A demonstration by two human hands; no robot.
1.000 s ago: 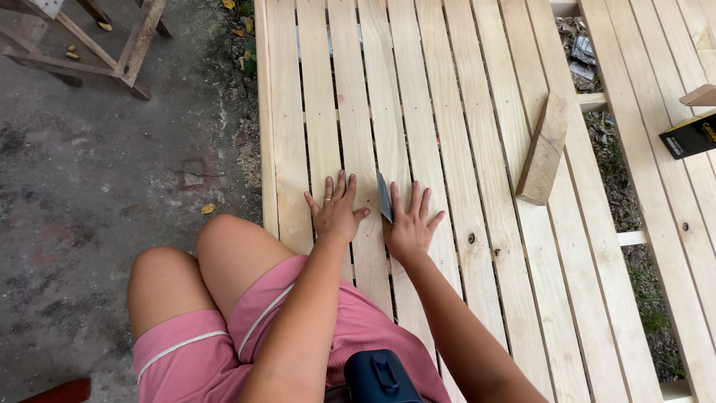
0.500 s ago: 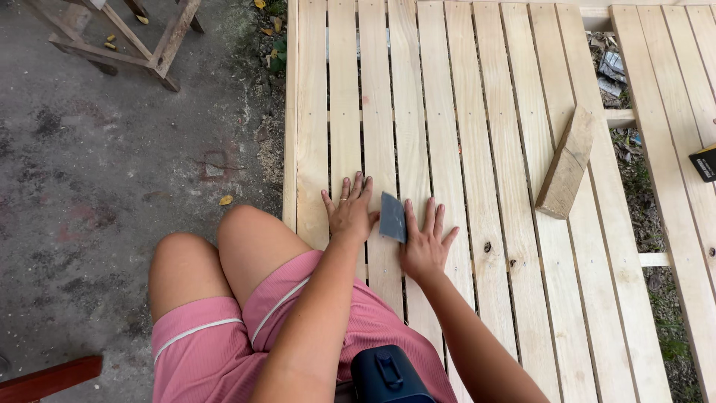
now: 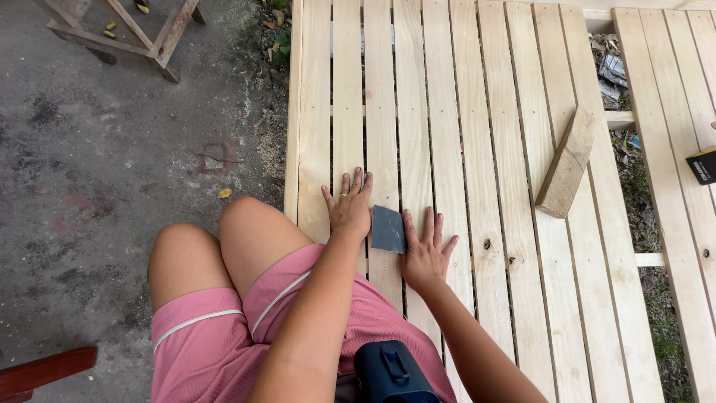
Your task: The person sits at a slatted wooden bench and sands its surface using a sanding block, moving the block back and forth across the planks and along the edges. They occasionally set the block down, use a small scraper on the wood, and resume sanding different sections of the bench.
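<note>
Head view, looking down at person seated at edge of slatted pale-wood platform (image 3: 477, 112), knees in pink shorts (image 3: 224, 328) at 7 o'clock. Left hand (image 3: 349, 209) lies palm-down on slats just below frame centre, fingers spread a little, ring on one finger; thumb edge appears to touch dark grey sandpaper sheet (image 3: 388, 229). Right hand (image 3: 425, 254) also flat, at approx 4 o'clock from sheet, fingers splayed wide, index side against sheet's right edge. Sheet sits btwn the two hands, tilted up off the wood; cannot tell which hand bears its weight, no pinch visible. Short wood block (image 3: 567, 163) lies diagonal across slats at 2 o'clock from hands, well apart. Black object (image 3: 702, 166) at 3 o'clock, frame edge, partly cut off. Wooden frame legs (image 3: 142, 37) on concrete ground (image 3: 97, 172) at 11 o'clock. Dark blue device (image 3: 391, 373) at 6 o'clock, near person's body.
</note>
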